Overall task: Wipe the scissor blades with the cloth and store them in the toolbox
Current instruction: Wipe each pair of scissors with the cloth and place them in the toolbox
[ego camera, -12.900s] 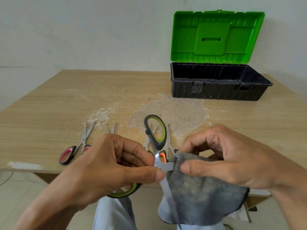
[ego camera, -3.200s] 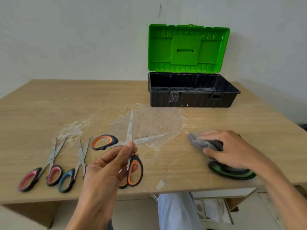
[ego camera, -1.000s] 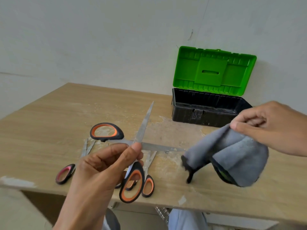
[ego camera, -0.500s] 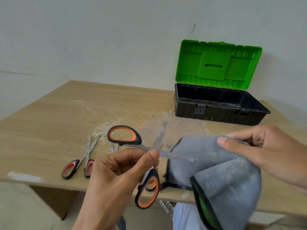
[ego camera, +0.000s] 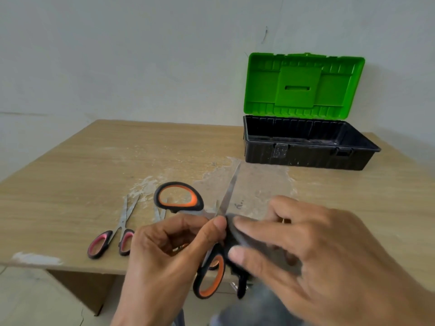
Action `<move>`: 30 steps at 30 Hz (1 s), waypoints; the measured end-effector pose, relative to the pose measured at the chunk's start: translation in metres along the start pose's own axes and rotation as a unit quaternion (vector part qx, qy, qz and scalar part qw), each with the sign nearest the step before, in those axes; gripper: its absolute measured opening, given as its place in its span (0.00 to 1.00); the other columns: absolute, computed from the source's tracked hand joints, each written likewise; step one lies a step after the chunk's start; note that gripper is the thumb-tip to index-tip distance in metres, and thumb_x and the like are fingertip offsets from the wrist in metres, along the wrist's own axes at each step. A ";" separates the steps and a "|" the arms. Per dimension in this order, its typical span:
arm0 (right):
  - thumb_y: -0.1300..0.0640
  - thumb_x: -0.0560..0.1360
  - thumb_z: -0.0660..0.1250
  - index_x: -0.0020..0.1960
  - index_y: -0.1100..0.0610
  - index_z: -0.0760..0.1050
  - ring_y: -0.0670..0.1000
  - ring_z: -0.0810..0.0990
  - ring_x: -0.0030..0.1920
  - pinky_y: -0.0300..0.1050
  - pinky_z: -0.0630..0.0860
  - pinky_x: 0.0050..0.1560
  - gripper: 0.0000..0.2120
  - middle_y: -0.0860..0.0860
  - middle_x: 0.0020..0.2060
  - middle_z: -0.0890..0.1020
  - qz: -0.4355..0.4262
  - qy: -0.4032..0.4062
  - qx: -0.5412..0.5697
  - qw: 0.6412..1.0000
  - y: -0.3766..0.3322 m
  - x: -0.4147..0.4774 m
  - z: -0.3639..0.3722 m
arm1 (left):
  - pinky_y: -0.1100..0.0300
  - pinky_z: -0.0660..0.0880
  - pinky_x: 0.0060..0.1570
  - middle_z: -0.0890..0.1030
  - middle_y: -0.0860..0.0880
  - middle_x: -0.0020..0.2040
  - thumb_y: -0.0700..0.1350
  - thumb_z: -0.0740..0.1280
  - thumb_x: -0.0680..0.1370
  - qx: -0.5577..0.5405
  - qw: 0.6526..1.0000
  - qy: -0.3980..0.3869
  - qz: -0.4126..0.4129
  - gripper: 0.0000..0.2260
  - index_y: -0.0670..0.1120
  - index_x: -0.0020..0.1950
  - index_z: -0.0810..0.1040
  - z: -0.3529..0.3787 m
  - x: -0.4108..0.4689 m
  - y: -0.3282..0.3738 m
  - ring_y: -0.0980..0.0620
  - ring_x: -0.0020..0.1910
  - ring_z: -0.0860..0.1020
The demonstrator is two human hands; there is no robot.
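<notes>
Pink-handled scissors lie flat on the tabletop, well left of the orange scissors. Second small pair sits just left of and behind the orange scissors, mostly hidden by the left hand; handle colour can't tell. Left-hand grip is clamped on the orange scissors near the pivot, a thumb-and-forefinger pinch. The pair is held splayed over the near tabletop edge, with the free blade pointing up and away. The other blade runs right into the grey cloth. Right hand, touching the right side of the orange scissors, has its grip closed on the cloth folded over that blade. It's blurred, so exact finger placement is unclear. Toolbox stands well beyond and to the right of the orange scissors, green lid up.

Judged step: wiping the covered blade. To do it well:
- Hold the pivot pinch firm so the blades don't swing shut.
- Sandwich the blade flat in the cloth, fingers off the edge.
- Pull from pivot out to tip, away from the left hand.
- Then do the free blade, close the pair, and put it in the toolbox.
</notes>
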State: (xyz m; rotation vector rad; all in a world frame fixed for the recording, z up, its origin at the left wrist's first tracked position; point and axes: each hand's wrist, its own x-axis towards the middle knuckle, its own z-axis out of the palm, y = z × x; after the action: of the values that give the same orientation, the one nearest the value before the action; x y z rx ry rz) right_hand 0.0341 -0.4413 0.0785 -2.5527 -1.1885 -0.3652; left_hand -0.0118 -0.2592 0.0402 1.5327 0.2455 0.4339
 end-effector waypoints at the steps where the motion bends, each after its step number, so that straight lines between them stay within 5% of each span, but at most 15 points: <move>1: 0.31 0.82 0.52 0.57 0.38 0.84 0.39 0.70 0.25 0.36 0.71 0.21 0.24 0.40 0.35 0.72 0.001 -0.003 0.020 1.000 -0.003 -0.002 0.000 | 0.51 0.82 0.41 0.86 0.42 0.34 0.48 0.76 0.63 -0.010 1.000 0.002 0.002 0.09 0.43 0.36 0.87 -0.001 0.000 -0.001 0.42 0.36 0.85; 6: 0.39 0.80 0.63 0.61 0.41 0.83 0.40 0.78 0.37 0.39 0.77 0.28 0.15 0.42 0.52 0.74 0.008 0.098 0.026 0.995 0.007 -0.007 -0.002 | 0.61 0.80 0.37 0.85 0.41 0.34 0.49 0.78 0.62 -0.063 0.998 -0.003 0.010 0.10 0.42 0.33 0.86 -0.005 0.000 -0.006 0.50 0.34 0.83; 10: 0.34 0.77 0.66 0.62 0.39 0.82 0.42 0.81 0.59 0.37 0.78 0.52 0.18 0.38 0.60 0.79 0.042 0.077 0.122 0.989 0.020 -0.003 0.003 | 0.60 0.79 0.39 0.85 0.39 0.36 0.52 0.78 0.62 -0.110 0.993 -0.032 0.003 0.15 0.39 0.35 0.85 -0.007 0.002 -0.010 0.46 0.36 0.82; 12: 0.38 0.79 0.68 0.57 0.41 0.85 0.41 0.85 0.50 0.39 0.80 0.47 0.12 0.42 0.51 0.87 0.079 0.011 0.297 0.951 0.017 0.000 0.005 | 0.59 0.80 0.38 0.85 0.37 0.36 0.51 0.77 0.61 -0.136 0.990 -0.048 -0.006 0.16 0.38 0.35 0.85 -0.004 0.002 -0.009 0.45 0.36 0.82; 14: 0.42 0.80 0.70 0.52 0.45 0.87 0.51 0.87 0.42 0.50 0.81 0.43 0.10 0.49 0.42 0.88 0.101 -0.004 0.386 0.917 0.019 0.001 0.011 | 0.59 0.80 0.37 0.84 0.36 0.37 0.50 0.78 0.61 -0.150 0.987 -0.058 -0.016 0.17 0.37 0.36 0.84 -0.002 0.003 -0.009 0.44 0.36 0.82; 18: 0.40 0.78 0.71 0.49 0.43 0.89 0.54 0.87 0.40 0.53 0.82 0.43 0.11 0.51 0.39 0.89 0.117 -0.007 0.439 0.891 0.025 0.001 0.015 | 0.60 0.78 0.35 0.85 0.37 0.37 0.51 0.78 0.61 -0.143 0.987 -0.070 -0.025 0.16 0.38 0.36 0.85 -0.004 0.002 -0.011 0.44 0.35 0.82; 23: 0.34 0.75 0.68 0.51 0.42 0.88 0.68 0.82 0.41 0.67 0.78 0.44 0.16 0.61 0.39 0.85 0.114 -0.028 0.459 0.881 0.028 0.002 0.023 | 0.66 0.74 0.27 0.84 0.40 0.31 0.47 0.77 0.61 -0.152 0.985 -0.084 0.000 0.13 0.37 0.34 0.85 0.003 0.001 -0.010 0.53 0.27 0.80; 30: 0.36 0.77 0.67 0.48 0.45 0.88 0.73 0.79 0.39 0.72 0.76 0.40 0.17 0.66 0.38 0.83 0.136 -0.038 0.463 0.875 0.034 -0.001 0.024 | 0.59 0.77 0.31 0.84 0.38 0.33 0.52 0.78 0.58 -0.156 0.985 -0.054 -0.055 0.17 0.38 0.35 0.85 0.000 0.003 -0.014 0.47 0.30 0.81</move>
State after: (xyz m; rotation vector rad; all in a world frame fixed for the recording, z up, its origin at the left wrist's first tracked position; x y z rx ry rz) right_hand 0.0620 -0.4533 0.0502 -1.8243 -0.7254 0.3182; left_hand -0.0080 -0.2576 0.0267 1.2242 0.1663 0.2854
